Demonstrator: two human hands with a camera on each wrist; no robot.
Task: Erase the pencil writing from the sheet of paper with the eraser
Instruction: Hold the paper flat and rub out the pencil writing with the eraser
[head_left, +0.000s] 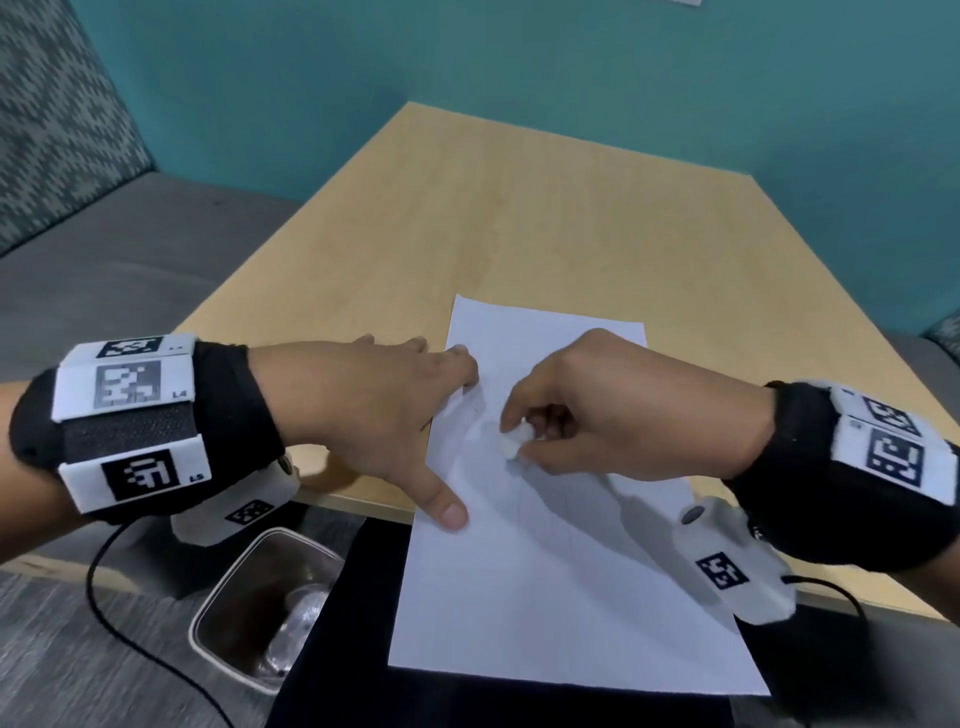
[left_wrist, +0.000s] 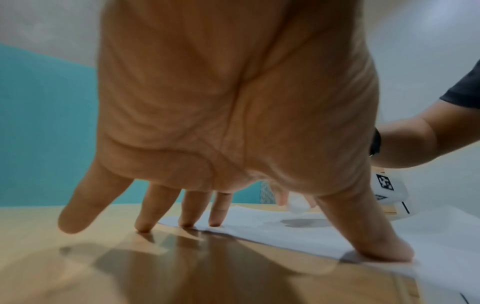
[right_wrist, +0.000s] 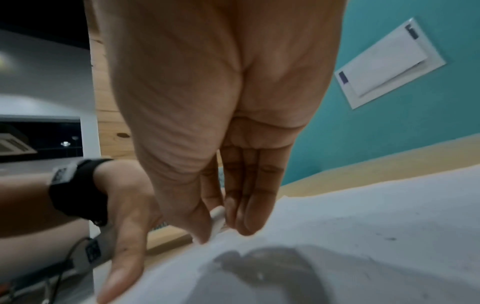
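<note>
A white sheet of paper lies at the near edge of the wooden table, with faint pencil lines near its middle. My right hand pinches a small white eraser between thumb and fingers, its tip just above or on the sheet. The eraser shows edge-on in the right wrist view and as a pale blob in the left wrist view. My left hand lies spread with straight fingers; its thumb and fingertips press the paper's left edge.
A metal bin with crumpled foil stands below the table's near left corner. Dark fabric lies under the paper's overhanging near end. Grey seating runs along the left; a teal wall backs the table.
</note>
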